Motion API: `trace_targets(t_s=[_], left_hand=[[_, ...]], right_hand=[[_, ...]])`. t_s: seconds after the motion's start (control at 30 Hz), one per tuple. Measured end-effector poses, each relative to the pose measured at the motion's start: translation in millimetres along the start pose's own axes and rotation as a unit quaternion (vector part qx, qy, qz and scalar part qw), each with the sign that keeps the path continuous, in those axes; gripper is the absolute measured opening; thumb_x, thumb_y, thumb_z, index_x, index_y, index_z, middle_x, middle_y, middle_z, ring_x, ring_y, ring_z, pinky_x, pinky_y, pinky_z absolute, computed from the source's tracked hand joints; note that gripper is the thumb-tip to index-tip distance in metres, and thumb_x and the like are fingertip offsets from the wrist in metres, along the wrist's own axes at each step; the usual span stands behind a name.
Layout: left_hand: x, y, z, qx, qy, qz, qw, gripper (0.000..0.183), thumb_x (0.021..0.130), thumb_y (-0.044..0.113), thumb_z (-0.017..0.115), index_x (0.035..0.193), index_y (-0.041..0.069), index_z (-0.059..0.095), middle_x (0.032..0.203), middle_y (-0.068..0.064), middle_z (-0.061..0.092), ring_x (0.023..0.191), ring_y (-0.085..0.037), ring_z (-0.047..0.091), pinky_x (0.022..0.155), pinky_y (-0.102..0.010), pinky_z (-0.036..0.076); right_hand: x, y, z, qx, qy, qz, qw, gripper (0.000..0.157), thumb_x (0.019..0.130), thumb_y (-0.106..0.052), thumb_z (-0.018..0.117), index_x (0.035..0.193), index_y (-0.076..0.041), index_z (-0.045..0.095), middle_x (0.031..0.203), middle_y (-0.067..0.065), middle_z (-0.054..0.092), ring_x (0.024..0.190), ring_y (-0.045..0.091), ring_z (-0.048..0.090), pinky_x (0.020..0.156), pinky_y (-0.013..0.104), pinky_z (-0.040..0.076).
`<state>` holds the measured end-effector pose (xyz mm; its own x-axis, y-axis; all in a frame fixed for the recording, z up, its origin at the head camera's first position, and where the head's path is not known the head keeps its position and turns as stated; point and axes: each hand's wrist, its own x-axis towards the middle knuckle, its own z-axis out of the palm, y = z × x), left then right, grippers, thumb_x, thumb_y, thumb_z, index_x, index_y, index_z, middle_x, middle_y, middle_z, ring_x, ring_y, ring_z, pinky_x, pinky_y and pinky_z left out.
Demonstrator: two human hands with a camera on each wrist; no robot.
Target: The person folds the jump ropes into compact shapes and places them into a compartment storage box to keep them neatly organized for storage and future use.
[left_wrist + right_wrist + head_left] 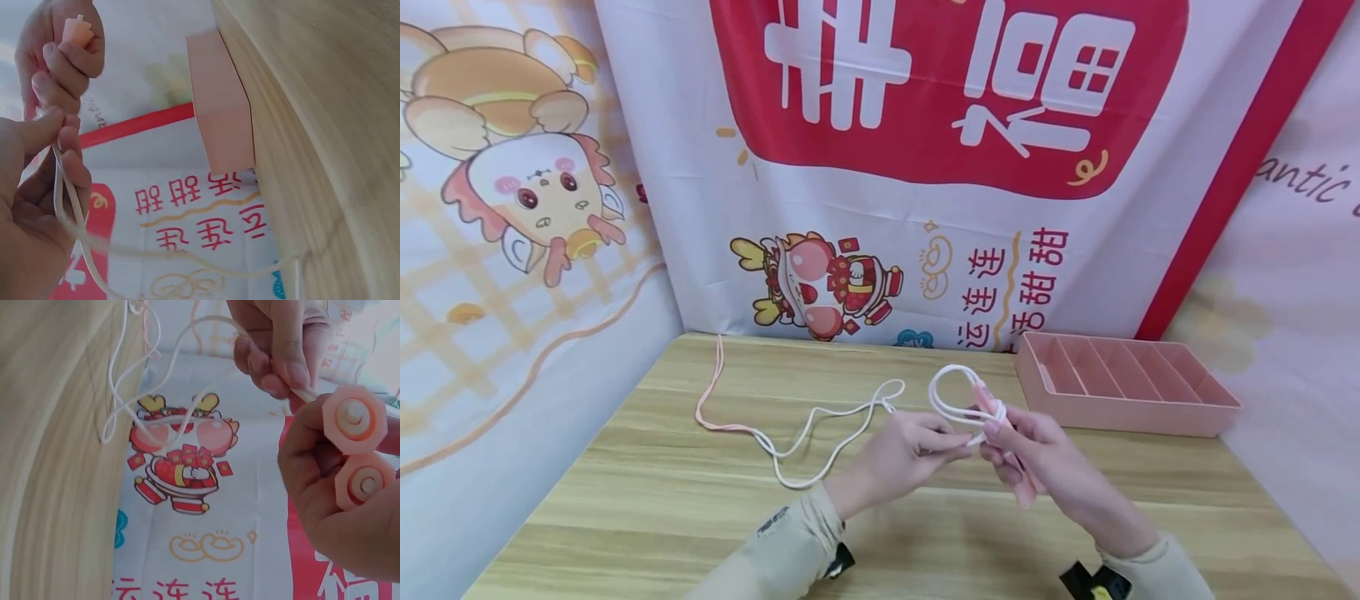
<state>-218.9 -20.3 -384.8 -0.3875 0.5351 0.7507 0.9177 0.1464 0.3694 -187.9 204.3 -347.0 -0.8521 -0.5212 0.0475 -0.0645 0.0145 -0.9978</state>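
Observation:
My right hand (1037, 446) grips two pink jump rope handles (355, 419) side by side. Their octagonal ends face the right wrist camera. White cord (953, 367) loops above the handles and crosses them near the right thumb. Just left of it, my left hand (912, 450) pinches the cord between thumb and fingers, close to the right hand. From there the rest of the jump rope (799, 483) trails over the table to the left, white at first and pink towards the back edge. In the left wrist view, strands of cord (81, 219) hang from the left fingers.
A pink divided box (1131, 417) with several compartments stands at the back right of the wooden table (647, 492). Printed cloth (925, 200) hangs behind the table and along both sides. Dark straps (1093, 583) show at the wrists.

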Motion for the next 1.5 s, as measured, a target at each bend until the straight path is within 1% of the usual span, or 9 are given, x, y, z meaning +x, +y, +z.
trace_targets(t_s=[0.07,0.27,0.47,0.6,0.77,0.87,1.1,1.23,1.5], left_hand=[[-0.3,-3.6,-1.5,-0.037,-0.002,-0.018,0.9991,0.016,0.082,0.002,0.079,0.098,0.004,0.078,0.083,-0.001,0.071,0.069,0.001,0.055,0.057,-0.011,0.046],[-0.7,-9.1,-11.2,-0.113,-0.035,-0.084,0.9894,0.014,0.085,0.009,0.079,0.097,0.004,0.078,0.092,-0.001,0.074,0.082,-0.003,0.066,0.069,-0.021,0.054],[0.7,-7.4,-28.3,-0.151,-0.092,-0.153,0.9723,0.013,0.085,0.017,0.079,0.095,0.01,0.08,0.076,0.012,0.069,0.063,-0.003,0.06,0.055,-0.024,0.052],[2.3,-6.2,-36.4,-0.121,-0.12,-0.144,0.9749,0.007,0.085,0.017,0.079,0.09,0.011,0.08,0.077,0.014,0.068,0.063,-0.001,0.056,0.055,-0.021,0.049],[2.3,-7.0,-41.4,-0.085,-0.145,-0.126,0.9776,0.012,0.084,0.01,0.079,0.096,0.009,0.08,0.082,0.011,0.07,0.067,0.002,0.056,0.061,-0.018,0.049],[2.3,-8.2,-43.3,-0.078,-0.159,-0.129,0.9757,0.01,0.085,0.013,0.079,0.094,0.011,0.08,0.079,0.012,0.068,0.065,0.001,0.053,0.059,-0.018,0.046],[5.2,-6.7,-46.2,-0.056,-0.212,-0.109,0.9696,0.009,0.087,0.024,0.077,0.082,0.016,0.078,0.068,0.016,0.06,0.061,0.001,0.048,0.055,-0.017,0.042],[8.6,-5.7,-45.6,-0.031,-0.219,-0.086,0.9714,0.008,0.087,0.023,0.077,0.086,0.015,0.079,0.069,0.016,0.06,0.061,0.003,0.047,0.055,-0.014,0.042],[7.3,-2.5,-50.6,-0.019,-0.231,-0.104,0.9671,0.014,0.086,0.023,0.078,0.097,0.015,0.08,0.076,0.018,0.063,0.064,0.007,0.051,0.059,-0.012,0.047]], right_hand=[[-1,-1,-0.8,0.006,-0.005,-0.02,1.0,0.041,0.106,-0.021,0.048,0.137,0.005,0.045,0.08,0.01,0.049,0.056,0.012,0.042,0.041,0.023,0.03],[-4,-3,-1.5,-0.026,-0.046,-0.049,0.997,0.038,0.107,-0.017,0.045,0.143,-0.006,0.047,0.078,0.009,0.049,0.054,0.012,0.043,0.034,0.029,0.03],[-6,-5,-1.6,-0.082,-0.079,-0.088,0.99,0.037,0.106,-0.009,0.043,0.142,-0.006,0.049,0.074,0.016,0.05,0.046,0.021,0.04,0.03,0.034,0.028],[-4,-2,-3.5,-0.099,-0.107,-0.089,0.985,0.033,0.106,-0.007,0.044,0.137,-0.003,0.053,0.072,0.018,0.049,0.045,0.022,0.038,0.03,0.031,0.028],[-3,1,-6.2,-0.128,-0.135,-0.098,0.978,0.027,0.104,-0.003,0.047,0.128,-0.001,0.058,0.068,0.017,0.048,0.043,0.023,0.035,0.032,0.023,0.029],[-3,2,-6.6,-0.142,-0.156,-0.106,0.972,0.024,0.103,-0.001,0.047,0.124,-0.001,0.059,0.066,0.015,0.047,0.043,0.023,0.036,0.031,0.023,0.031],[-4,5,-4.5,-0.187,-0.186,-0.098,0.96,0.013,0.103,-0.005,0.05,0.105,-0.009,0.062,0.061,0.005,0.046,0.046,0.003,0.04,0.031,0.021,0.032],[-5,7,-4.5,-0.193,-0.193,-0.098,0.957,0.013,0.103,-0.005,0.05,0.099,-0.011,0.061,0.061,0.002,0.045,0.049,0.0,0.039,0.032,0.023,0.029],[-2,9,-1.1,-0.213,-0.213,-0.105,0.948,0.014,0.103,-0.006,0.051,0.097,-0.015,0.06,0.063,-0.002,0.047,0.051,-0.001,0.04,0.036,0.023,0.03]])
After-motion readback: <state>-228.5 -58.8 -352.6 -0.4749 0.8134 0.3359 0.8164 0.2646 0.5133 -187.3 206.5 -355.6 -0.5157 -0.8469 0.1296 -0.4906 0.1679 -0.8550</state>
